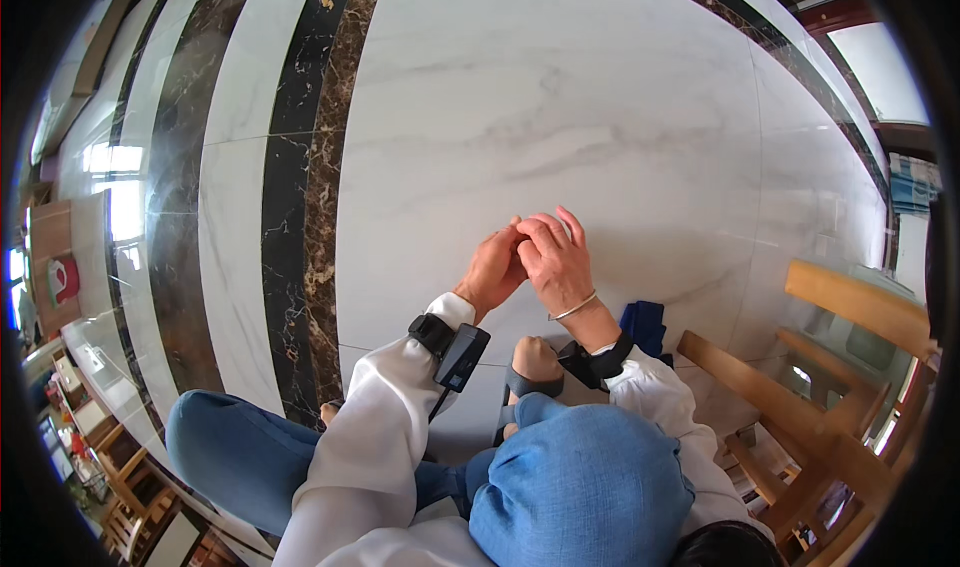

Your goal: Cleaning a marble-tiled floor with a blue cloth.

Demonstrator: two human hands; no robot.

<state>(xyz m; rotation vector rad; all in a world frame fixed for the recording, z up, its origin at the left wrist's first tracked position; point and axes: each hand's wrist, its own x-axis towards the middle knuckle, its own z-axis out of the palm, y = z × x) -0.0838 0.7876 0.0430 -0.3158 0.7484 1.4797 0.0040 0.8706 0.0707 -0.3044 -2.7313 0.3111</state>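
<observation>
My left hand (495,265) and my right hand (559,259) meet in front of me above the pale marble-patterned floor (555,131). Their fingertips touch, with the right fingers bent over the left thumb and fingers. Whether something small is pinched between them is hidden. A thin bangle (574,306) circles my right wrist. Black straps hold small devices on both forearms, a box-shaped one (462,357) on the left and another (589,363) on the right. Below the hands are my blue-trousered knee (585,484) and a foot (535,360) in a grey-edged shoe.
Dark blue cloth (643,328) lies on the floor beyond my right wrist. Wooden furniture (795,394) with slanting bars stands close on my right. Dark marble strips (289,192) cross the floor at left. Farther left are a red-and-white object (63,280) and wooden chairs (124,469).
</observation>
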